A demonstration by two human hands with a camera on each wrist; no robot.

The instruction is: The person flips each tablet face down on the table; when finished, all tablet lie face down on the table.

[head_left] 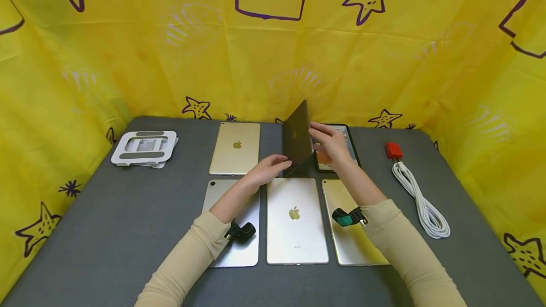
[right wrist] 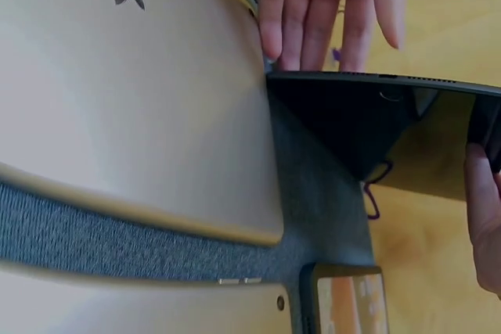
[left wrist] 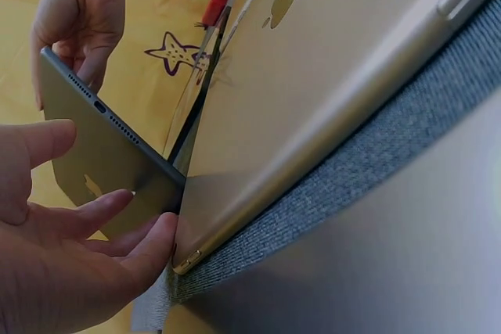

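A dark grey tablet (head_left: pixel 297 131) stands tilted up on edge at the back middle, its apple-logo back toward the left. My right hand (head_left: pixel 332 146) holds its raised side; in the right wrist view the thumb (right wrist: pixel 481 228) lies against the black screen side. My left hand (head_left: pixel 268 170) is at the lower near corner, on the back side. Seen from the left wrist, its fingers (left wrist: pixel 106 213) are spread close along the tablet's back. A silver tablet (head_left: pixel 297 221) lies face down just in front of the dark one.
Other tablets lie flat: gold (head_left: pixel 235 148) at back left, silver (head_left: pixel 232 255) at front left, gold (head_left: pixel 354 240) at front right. A black-framed tablet with its screen lit (head_left: pixel 351 143) lies behind my right hand. Far left sits a white stand (head_left: pixel 145 155); right, a red charger (head_left: pixel 393 150) with coiled white cable (head_left: pixel 422 203).
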